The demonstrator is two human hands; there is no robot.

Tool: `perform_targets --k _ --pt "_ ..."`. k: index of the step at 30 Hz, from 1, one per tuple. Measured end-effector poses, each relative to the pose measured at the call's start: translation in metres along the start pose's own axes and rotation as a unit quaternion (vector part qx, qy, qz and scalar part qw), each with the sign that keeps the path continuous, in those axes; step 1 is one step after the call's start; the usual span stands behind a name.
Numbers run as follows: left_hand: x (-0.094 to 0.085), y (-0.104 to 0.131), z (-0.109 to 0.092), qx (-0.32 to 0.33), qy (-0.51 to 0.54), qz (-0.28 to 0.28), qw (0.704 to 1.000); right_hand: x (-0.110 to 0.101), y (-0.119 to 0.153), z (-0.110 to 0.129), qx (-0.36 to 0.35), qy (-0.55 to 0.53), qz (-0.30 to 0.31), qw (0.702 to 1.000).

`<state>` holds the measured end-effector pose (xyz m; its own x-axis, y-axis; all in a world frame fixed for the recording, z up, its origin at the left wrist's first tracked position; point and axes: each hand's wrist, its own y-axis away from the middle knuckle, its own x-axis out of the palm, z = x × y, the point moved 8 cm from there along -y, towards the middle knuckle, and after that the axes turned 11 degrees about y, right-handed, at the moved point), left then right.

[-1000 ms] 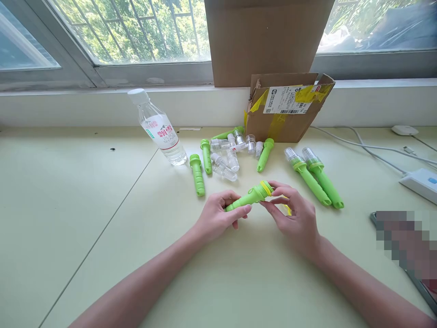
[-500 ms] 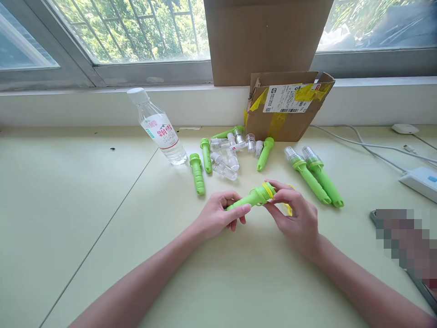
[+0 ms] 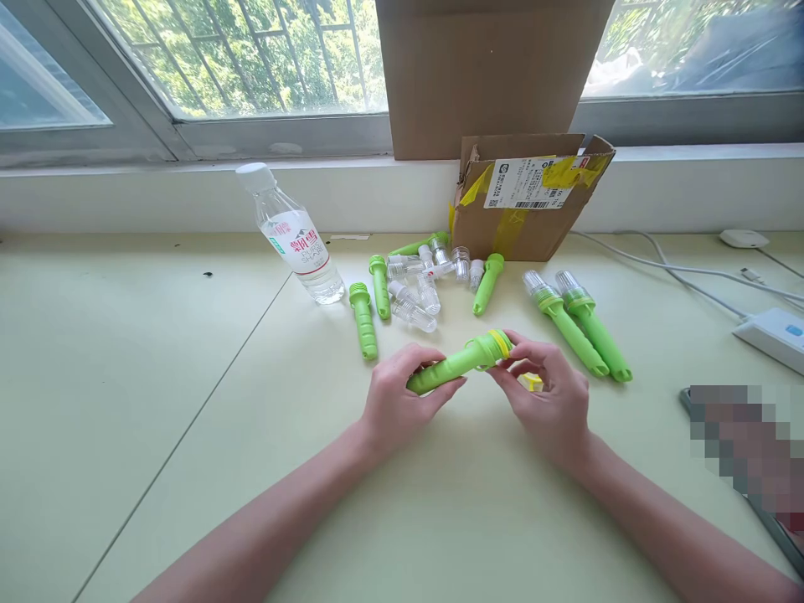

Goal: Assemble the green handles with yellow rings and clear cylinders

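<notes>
My left hand [image 3: 402, 394] is closed round the lower part of a green plastic handle [image 3: 461, 362], shaped like a torch body and tilted up to the right. A yellow ring [image 3: 501, 342] sits round its wide collar end. My right hand [image 3: 549, 394] is closed, its fingertips pinching that collar end at the ring. Behind the right hand's fingers, a yellow piece [image 3: 531, 382] is partly hidden; I cannot make out its shape. To the right lie two green handles with clear ribbed caps, the nearer pair member [image 3: 569, 322] beside the other [image 3: 596, 327].
Beyond my hands lie several loose green handles [image 3: 363, 322] and a pile of clear plastic tubes [image 3: 414, 314]. A water bottle [image 3: 301, 243] stands at left, a cardboard box [image 3: 502, 226] by the window. White cables [image 3: 678, 266], a power strip [image 3: 775, 331] and a blurred-out phone-like object [image 3: 747, 456] are on the right.
My left hand has turned, wrapping the green handle's lower end more closely. The handle's collar end and my right hand have shifted slightly right. Things on the table stay put.
</notes>
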<state>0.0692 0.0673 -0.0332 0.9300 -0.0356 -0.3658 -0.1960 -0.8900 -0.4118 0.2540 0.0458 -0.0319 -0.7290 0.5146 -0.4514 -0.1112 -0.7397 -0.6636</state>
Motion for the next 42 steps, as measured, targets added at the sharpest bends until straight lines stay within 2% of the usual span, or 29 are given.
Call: perform_targets --k 5,11,22,30,42 --pt "0.001 0.002 0.000 -0.006 -0.001 0.007 1.000 0.008 0.000 -0.007 0.051 -0.030 0.050 0.997" --pt "0.006 0.001 0.008 -0.043 0.045 0.037 0.997 0.012 -0.002 -0.006 0.048 -0.050 0.087 0.994" --pt "0.005 -0.001 0.010 -0.085 0.051 0.040 0.994 0.013 -0.001 -0.008 0.044 -0.041 0.084 0.995" --pt "0.008 0.000 0.018 -0.133 0.096 0.057 0.985 0.011 0.000 -0.008 0.039 -0.040 0.079 0.995" --pt "0.011 0.000 0.015 -0.137 0.076 0.082 0.984 0.012 -0.002 -0.004 0.012 -0.037 0.083 0.996"
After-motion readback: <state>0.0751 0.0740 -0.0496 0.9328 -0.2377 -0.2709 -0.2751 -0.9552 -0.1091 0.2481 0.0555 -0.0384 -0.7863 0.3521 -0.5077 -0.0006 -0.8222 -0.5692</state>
